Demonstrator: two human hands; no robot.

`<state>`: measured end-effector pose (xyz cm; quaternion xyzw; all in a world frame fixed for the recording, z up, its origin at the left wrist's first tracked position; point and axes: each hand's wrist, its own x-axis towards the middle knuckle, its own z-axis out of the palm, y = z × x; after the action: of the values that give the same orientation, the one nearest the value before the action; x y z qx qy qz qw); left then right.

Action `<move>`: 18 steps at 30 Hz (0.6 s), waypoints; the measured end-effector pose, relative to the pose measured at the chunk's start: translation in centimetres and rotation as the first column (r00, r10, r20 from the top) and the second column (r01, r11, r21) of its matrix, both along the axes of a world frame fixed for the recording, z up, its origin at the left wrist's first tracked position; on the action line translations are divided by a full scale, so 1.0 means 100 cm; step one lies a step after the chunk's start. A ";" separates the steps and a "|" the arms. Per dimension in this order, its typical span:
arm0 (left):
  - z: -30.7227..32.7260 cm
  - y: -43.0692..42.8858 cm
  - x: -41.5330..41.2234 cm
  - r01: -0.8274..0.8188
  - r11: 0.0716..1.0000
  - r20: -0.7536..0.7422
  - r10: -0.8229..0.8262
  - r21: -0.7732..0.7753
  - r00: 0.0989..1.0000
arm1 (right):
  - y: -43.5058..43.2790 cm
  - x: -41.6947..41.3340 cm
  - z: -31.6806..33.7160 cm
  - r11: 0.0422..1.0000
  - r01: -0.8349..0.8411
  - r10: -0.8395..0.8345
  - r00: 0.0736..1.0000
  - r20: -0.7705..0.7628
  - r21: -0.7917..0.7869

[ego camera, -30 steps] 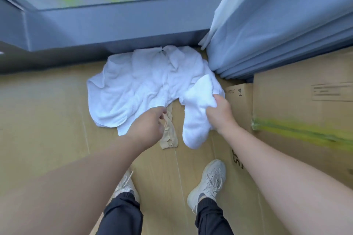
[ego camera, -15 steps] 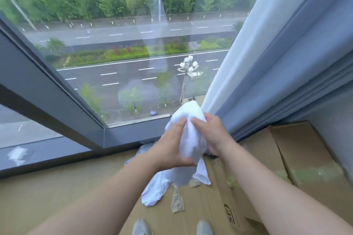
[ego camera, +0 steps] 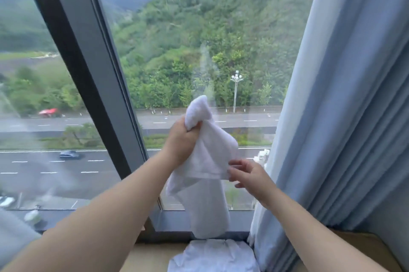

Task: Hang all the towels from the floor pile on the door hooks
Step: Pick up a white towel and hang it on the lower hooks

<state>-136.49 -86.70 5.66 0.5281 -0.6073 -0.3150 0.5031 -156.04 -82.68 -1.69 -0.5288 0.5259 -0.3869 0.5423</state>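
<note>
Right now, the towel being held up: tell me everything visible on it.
The towel is white, soft terry-looking cloth, crumpled, held up before the window. The left hand grips its bunched top; a tuft pokes above the fist. A fold spreads right to a hemmed edge that fingers of the right hand meet; a pinch is unclear. The tail hangs limp above the white floor pile.

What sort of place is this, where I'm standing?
Likely an upper-floor bedroom or hotel room: a tall window overlooks a highway far below, blue curtains hang on the right, and white towels lie on the floor.
</note>
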 end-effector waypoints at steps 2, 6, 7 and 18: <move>0.028 0.012 0.003 -0.064 0.998 -0.078 0.063 -0.011 0.995 | 0.011 0.006 -0.004 0.993 -0.114 0.114 0.992 -0.064 -0.006; 0.060 0.037 0.018 -0.210 0.978 -0.198 0.208 0.013 0.958 | 0.026 0.031 0.001 0.951 -0.302 0.294 0.949 -0.112 -0.060; 0.064 0.044 0.023 -0.248 0.969 -0.204 0.245 0.010 0.948 | 0.030 0.039 0.008 0.939 -0.332 0.325 0.942 -0.083 -0.088; 0.075 0.150 0.125 -0.582 0.812 -0.240 0.577 0.057 0.781 | 0.082 0.170 0.102 0.853 -0.356 0.470 0.841 0.267 -0.381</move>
<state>-124.02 -71.74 13.20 0.6406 -0.3521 -0.2020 0.6519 -139.06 -74.46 8.51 -0.6331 0.2232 -0.4261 0.6065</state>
